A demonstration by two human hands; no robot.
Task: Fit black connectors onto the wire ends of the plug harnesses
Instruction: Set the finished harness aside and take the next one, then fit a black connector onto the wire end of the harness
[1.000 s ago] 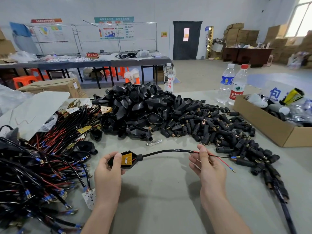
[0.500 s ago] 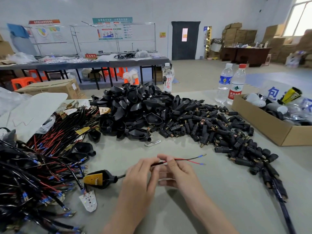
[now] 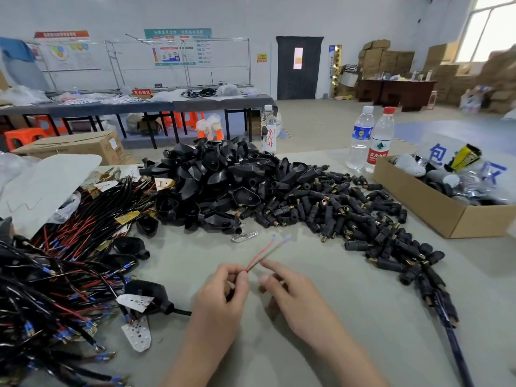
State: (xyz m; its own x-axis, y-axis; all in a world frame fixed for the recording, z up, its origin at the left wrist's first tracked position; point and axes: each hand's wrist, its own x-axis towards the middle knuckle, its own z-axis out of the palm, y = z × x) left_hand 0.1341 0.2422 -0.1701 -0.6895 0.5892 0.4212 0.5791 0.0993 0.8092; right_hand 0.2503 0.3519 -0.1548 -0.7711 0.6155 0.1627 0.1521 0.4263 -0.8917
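Pinching two wires [image 3: 260,254] with left hand [image 3: 223,297], right hand [image 3: 296,298] alongside, three bottles [image 3: 380,146]

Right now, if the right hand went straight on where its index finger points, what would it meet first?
Probably the red and black wire ends pinched by the left hand, just beyond the right hand; depth is unclear, so it may pass over them.
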